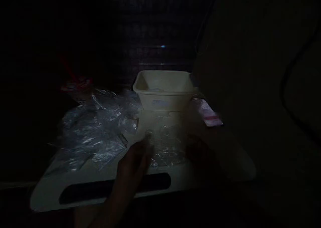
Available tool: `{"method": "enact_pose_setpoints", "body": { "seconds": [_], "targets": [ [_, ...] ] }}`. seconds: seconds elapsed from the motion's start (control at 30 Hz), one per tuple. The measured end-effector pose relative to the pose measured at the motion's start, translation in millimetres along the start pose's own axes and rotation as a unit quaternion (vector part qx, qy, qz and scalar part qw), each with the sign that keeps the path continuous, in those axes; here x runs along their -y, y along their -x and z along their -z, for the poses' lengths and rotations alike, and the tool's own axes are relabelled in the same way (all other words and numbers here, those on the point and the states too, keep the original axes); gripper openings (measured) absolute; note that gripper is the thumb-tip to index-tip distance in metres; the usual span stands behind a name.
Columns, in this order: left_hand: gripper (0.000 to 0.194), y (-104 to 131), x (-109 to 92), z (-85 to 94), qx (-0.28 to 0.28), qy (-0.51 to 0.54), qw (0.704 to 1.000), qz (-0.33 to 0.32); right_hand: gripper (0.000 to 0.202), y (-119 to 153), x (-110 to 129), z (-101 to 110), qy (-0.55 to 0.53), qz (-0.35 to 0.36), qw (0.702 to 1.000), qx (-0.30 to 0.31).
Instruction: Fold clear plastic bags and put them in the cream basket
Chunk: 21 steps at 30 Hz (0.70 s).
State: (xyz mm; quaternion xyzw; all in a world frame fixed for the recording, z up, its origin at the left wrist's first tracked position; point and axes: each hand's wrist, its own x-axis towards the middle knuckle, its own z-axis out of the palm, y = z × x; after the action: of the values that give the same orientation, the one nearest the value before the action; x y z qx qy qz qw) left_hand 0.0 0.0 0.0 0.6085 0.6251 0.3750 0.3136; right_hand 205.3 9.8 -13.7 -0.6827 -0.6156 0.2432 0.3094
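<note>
The light is very dim. My left hand is over the pale board, thumb and fingers drawn together. What they pinch, if anything, is too dark and blurred to make out. Just right of its fingertips lies a spread of small clear, shiny pieces, probably plastic. On their other side my right hand is a dark shape in shadow, and its fingers cannot be told apart. To the left, a heap of clear plastic bags covers much of the board.
A cream plastic bin stands at the back of the board, with something faint inside. Right of it lies a white and pink packet. A red-topped container is at the back left. A dark cable hangs at the right.
</note>
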Motion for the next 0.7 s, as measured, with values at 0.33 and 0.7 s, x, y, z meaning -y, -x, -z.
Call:
{"method": "enact_pose_setpoints", "body": {
  "seconds": [0.33, 0.7],
  "targets": [
    [0.029, 2.4, 7.5, 5.5, -0.027, -0.141, 0.974, -0.176, 0.04, 0.8, -1.9, -3.2, -0.022, 0.031, 0.999, -0.007],
    [0.048, -5.9, 0.7, -38.0, 0.117, -0.409, 0.859, -0.286, 0.032, 3.8, -3.8, 0.5, -0.012, 0.045, 0.999, -0.015]
  ]
}}
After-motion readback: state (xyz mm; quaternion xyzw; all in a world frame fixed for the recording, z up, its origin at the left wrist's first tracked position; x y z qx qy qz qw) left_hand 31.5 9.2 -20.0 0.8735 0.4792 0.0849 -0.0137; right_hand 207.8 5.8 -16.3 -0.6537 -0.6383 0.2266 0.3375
